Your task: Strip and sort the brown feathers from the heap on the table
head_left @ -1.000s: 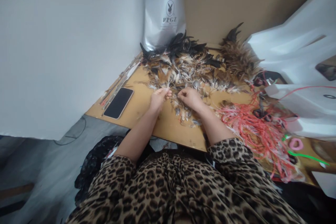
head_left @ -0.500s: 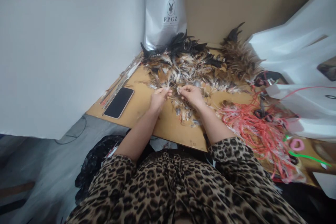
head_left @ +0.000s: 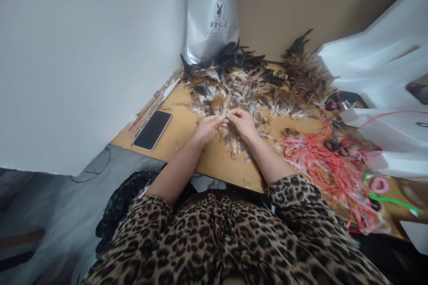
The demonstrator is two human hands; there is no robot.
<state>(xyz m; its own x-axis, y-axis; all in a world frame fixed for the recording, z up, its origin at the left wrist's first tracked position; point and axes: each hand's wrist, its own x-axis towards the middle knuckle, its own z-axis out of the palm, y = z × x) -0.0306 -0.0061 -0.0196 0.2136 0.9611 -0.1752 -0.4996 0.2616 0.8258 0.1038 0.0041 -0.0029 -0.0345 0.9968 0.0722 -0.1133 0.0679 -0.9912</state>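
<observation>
My left hand [head_left: 207, 129] pinches a brown feather [head_left: 220, 100] near its pale lower end, with the tip pointing away from me. From the right, my right hand [head_left: 242, 122] is closed at the same pale end, its fingertips touching those of the left. Whether it grips the feather itself or a small piece beside it is hard to make out. Behind both hands spreads a pile of brown, white and black feathers [head_left: 240, 82]. Small loose feathers [head_left: 236, 144] lie on the wooden table [head_left: 187, 142] under and between my forearms.
A phone [head_left: 153, 130] lies at the left, near thin sticks [head_left: 147, 111]. A silver bag [head_left: 212, 18] stands at the back. At the right are tangled red strips [head_left: 321, 164], scissors [head_left: 334, 142], a pink ring [head_left: 379, 184], a green strip [head_left: 396, 201] and white bags [head_left: 371, 58].
My hands have come together from a small gap, the left moving right and the right slightly left. The brown feather now stands out above the left fingertips.
</observation>
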